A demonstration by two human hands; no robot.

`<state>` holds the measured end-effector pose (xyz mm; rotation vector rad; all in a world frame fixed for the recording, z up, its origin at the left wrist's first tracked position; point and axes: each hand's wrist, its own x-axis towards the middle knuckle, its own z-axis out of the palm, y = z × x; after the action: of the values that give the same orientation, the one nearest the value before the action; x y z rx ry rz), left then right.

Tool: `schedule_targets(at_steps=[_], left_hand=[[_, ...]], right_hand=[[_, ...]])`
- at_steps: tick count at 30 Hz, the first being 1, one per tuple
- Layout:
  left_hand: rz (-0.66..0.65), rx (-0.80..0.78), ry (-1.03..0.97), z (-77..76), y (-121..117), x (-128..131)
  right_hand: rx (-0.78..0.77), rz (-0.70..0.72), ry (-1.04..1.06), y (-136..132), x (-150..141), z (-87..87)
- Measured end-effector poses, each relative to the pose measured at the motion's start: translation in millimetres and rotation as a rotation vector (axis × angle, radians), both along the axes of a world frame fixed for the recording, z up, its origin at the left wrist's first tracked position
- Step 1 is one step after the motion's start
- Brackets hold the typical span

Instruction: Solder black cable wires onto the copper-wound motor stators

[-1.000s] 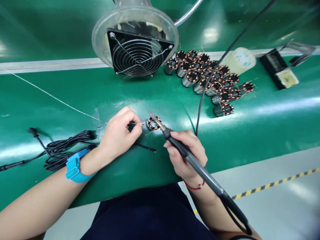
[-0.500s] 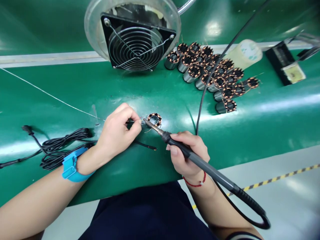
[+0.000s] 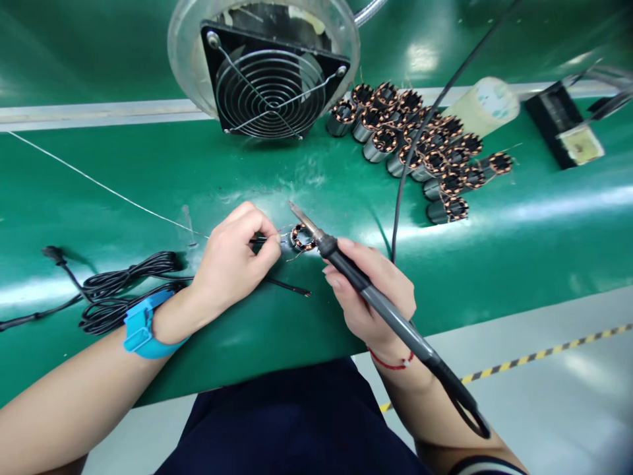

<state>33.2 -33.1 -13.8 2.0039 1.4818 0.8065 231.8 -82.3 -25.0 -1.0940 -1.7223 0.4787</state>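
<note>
While the fingers of the left hand [image 3: 227,270] pinch a thin black wire [image 3: 262,241] just beside a copper-wound stator [image 3: 302,237], the right hand [image 3: 356,310] grips with closed fingers a soldering iron [image 3: 395,320], its tip near the stator.

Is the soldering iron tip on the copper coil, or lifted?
Lifted, it seems: the soldering iron's tip points up and away above the copper coil, clear of the windings.

Soldering iron [image 3: 390,316] in right hand [image 3: 383,280]

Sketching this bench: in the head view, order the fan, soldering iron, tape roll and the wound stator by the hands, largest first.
1. Fan and soldering iron: unsure, the iron is nearer the camera.
2. Tape roll.
3. Wound stator.
</note>
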Motion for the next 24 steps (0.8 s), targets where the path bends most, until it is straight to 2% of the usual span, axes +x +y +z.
schedule_targets(at_steps=[6, 9, 13, 18, 24], left_hand=[[-0.006, 0.016, -0.003, 0.0, 0, 0], [-0.006, 0.018, 0.002, -0.7, 0, 0], [-0.008, 0.03, -0.005, -1.6, 1, 0], [-0.012, 0.026, -0.012, -2.2, 2, -1], [-0.002, -0.022, -0.035, 0.1, 3, -2]], right_hand=[[-0.177, 0.141, -0.138, 21, -4, 26.2], [-0.305, 0.149, -0.215, 34, -9, 30.5], [-0.354, 0.128, -0.174, 43, -18, 19.6], [-0.292, 0.114, -0.132, 44, -25, 1.6], [-0.238, 0.121, -0.193, 48, -28, -6.9]])
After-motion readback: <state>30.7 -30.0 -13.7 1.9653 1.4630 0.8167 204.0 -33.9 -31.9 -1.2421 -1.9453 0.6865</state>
